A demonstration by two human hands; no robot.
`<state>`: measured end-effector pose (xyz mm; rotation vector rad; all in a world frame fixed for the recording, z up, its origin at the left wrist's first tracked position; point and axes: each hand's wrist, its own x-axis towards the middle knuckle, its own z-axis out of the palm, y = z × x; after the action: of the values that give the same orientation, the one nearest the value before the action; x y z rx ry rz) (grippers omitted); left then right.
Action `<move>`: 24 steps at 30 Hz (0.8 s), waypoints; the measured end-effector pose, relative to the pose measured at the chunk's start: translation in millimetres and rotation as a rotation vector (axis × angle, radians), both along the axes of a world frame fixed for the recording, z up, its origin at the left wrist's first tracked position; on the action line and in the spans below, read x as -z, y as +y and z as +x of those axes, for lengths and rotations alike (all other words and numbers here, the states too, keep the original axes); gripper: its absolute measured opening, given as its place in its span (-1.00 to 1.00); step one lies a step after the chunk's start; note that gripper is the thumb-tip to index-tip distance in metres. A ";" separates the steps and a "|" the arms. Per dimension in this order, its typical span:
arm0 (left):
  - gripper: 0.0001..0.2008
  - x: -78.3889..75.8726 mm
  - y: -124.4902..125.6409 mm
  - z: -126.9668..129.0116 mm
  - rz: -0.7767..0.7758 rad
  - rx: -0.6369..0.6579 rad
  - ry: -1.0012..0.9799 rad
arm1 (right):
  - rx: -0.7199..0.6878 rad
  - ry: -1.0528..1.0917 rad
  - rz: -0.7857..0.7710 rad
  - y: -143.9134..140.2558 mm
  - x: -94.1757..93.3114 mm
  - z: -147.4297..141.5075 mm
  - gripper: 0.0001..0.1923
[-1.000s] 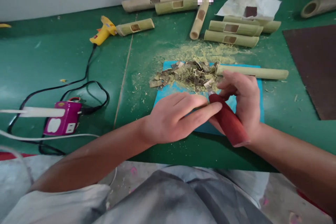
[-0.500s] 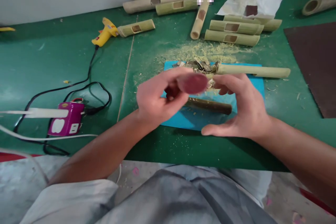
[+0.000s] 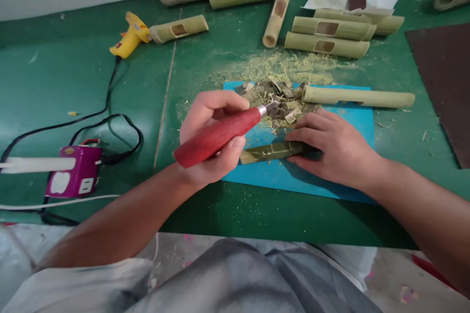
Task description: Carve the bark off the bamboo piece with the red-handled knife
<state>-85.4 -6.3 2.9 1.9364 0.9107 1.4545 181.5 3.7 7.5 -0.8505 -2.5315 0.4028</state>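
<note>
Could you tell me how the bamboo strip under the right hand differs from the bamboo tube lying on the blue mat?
The strip is flat, dark and short; the tube is round, pale green and much longer. The right hand presses the strip onto the mat, while nothing touches the tube. The strip lies near the mat's middle; the tube lies along its far edge, overhanging on the right. Both are bamboo and lie roughly crosswise.

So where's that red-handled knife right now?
In the head view, the red-handled knife is gripped in the left hand, left of centre over the blue mat, blade toward the bamboo chips.
</note>
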 end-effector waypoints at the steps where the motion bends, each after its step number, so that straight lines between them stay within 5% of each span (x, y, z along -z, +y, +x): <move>1: -0.61 -3.6 -0.4 2.2 0.076 0.008 -0.013 | -0.006 0.028 -0.025 1.2 0.8 0.2 -0.79; 7: -0.71 -18.0 -4.3 13.3 0.165 0.088 0.146 | -0.031 0.078 -0.106 4.3 1.7 -0.7 -0.81; 11: -0.87 -16.1 -9.0 17.8 0.190 0.134 0.218 | -0.031 0.097 -0.132 4.8 1.7 -0.4 -0.84; 24: -0.86 -14.3 -7.6 19.7 0.146 0.232 0.314 | -0.036 0.096 -0.160 5.5 3.2 0.0 -0.85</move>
<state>-65.7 -14.0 17.3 2.3381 0.6939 1.1300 181.5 9.2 4.3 -0.8234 -2.4542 0.6499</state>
